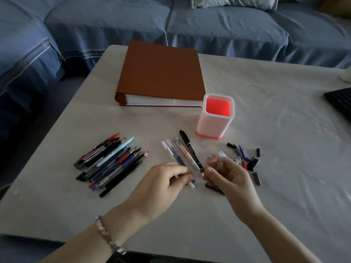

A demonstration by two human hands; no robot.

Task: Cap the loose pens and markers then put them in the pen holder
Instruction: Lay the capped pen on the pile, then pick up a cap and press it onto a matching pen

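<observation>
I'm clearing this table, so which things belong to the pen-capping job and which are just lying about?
Job: loose pens, capped pens, held pen, caps, pen holder, left hand, right hand.
Lying about: binder, keyboard, sofa.

Left hand (pixel 161 179) and right hand (pixel 228 177) close, fingers (pixel 181 170) curled

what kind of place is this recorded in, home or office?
Most likely a home living room: a blue fabric-covered sofa with a pale cushion sits right behind the white-covered table, and a thick brown hardcover album lies on it.
</observation>
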